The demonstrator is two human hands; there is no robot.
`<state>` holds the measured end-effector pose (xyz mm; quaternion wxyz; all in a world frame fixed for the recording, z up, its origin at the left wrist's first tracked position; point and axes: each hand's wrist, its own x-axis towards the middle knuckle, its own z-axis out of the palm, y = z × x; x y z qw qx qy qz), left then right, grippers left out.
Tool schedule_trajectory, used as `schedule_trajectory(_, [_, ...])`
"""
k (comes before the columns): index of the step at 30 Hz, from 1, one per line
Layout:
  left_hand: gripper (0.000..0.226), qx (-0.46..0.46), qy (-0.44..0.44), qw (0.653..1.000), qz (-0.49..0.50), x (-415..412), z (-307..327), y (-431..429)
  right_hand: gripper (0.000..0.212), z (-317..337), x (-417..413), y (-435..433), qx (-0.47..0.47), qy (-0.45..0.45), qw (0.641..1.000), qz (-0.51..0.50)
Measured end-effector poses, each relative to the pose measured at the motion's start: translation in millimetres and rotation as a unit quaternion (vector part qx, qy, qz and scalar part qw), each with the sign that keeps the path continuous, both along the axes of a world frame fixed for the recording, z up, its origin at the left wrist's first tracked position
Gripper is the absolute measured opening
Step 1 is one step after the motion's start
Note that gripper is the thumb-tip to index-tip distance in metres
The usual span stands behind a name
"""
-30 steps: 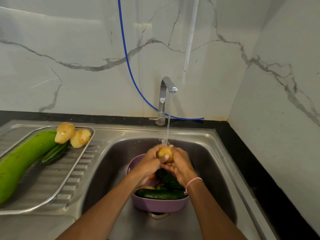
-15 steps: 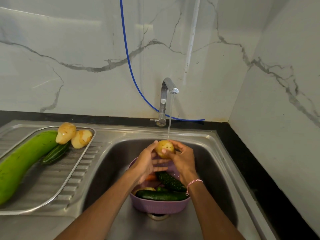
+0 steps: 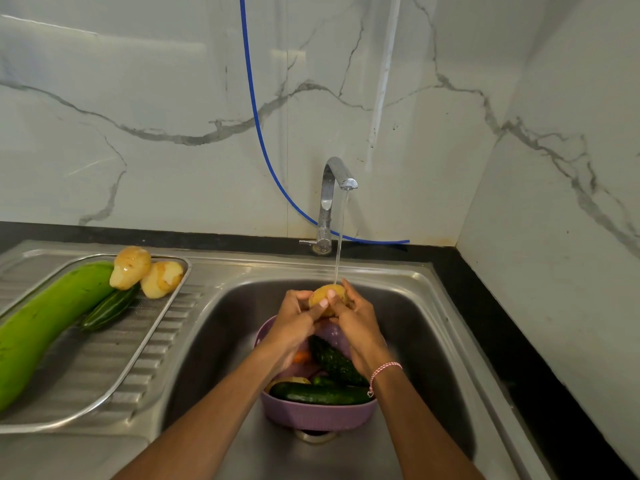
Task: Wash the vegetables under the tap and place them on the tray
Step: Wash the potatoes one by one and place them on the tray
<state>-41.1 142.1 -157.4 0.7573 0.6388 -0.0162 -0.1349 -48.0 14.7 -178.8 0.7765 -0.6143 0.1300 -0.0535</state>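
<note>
One potato sits under the tap stream, over the sink. Left hand and right hand both curl their fingers round it.

Tray, at left:
- two washed potatoes
- one long gourd
- one dark cucumber

Purple basket, below the hands:
- one smooth cucumber
- one bumpy gourd
- others partly hidden

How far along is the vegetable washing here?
Done: a long gourd, a small cucumber and two potatoes lie on the tray. In hand: left hand and right hand grip a potato under the running tap. Left: the cucumbers and other vegetables in the purple basket.
</note>
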Motion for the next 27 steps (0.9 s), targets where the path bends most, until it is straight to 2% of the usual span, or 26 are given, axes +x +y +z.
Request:
schedule_trajectory(3, [0.043, 0.054, -0.04, 0.997, 0.023, 2, 2, 5, 0.057, -1, 4, 6, 0.048, 0.032, 0.998, -0.002])
schedule_trajectory(8, [0.048, 0.097, -0.074, 0.991, 0.046, 3, 0, 6, 0.051, 2, 0, 4, 0.051, 0.028, 0.998, 0.008])
schedule_trajectory(14, [0.062, 0.15, -0.139, 0.979, 0.024, 7, -1, 9, 0.058, 9, -7, 1, 0.06, 0.013, 0.997, 0.037])
schedule_trajectory(16, [0.061, 0.147, -0.145, 0.978, 0.013, 7, -1, 10, 0.05, 10, -9, 0, 0.045, 0.004, 0.999, 0.024])
schedule_trajectory(20, [0.051, 0.083, -0.115, 0.99, -0.011, 5, 2, 8, 0.024, 12, -12, 0, 0.0, -0.025, 1.0, -0.01])
schedule_trajectory(24, [0.042, 0.051, -0.092, 0.994, -0.03, 4, 3, 7, 0.019, 12, -13, 0, 0.01, -0.032, 0.999, -0.02])
schedule_trajectory(27, [0.05, 0.062, -0.097, 0.993, -0.013, 4, 2, 7, 0.024, 14, -11, 2, 0.063, -0.014, 0.998, -0.02])
